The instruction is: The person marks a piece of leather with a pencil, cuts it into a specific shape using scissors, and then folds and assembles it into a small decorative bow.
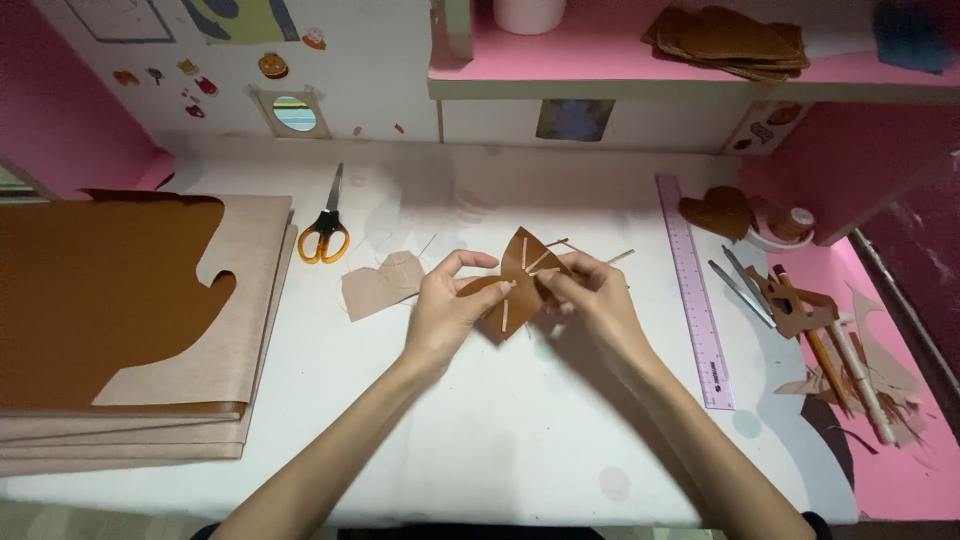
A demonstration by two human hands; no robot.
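A brown leather cut-out, pointed at top and bottom, is held above the middle of the white desk. Thin pale strips are threaded through slits in it and stick out at the upper right. My left hand grips its left side with thumb and fingers. On the right side my right hand pinches the leather and one of the strips. Just left of my left hand a beige heart-shaped piece lies flat on the desk.
Orange-handled scissors lie at the back left. A stack of brown and beige sheets fills the left side. A lilac ruler lies to the right, with tweezers, pencils and leather scraps beyond it. Brown pieces sit on the pink shelf.
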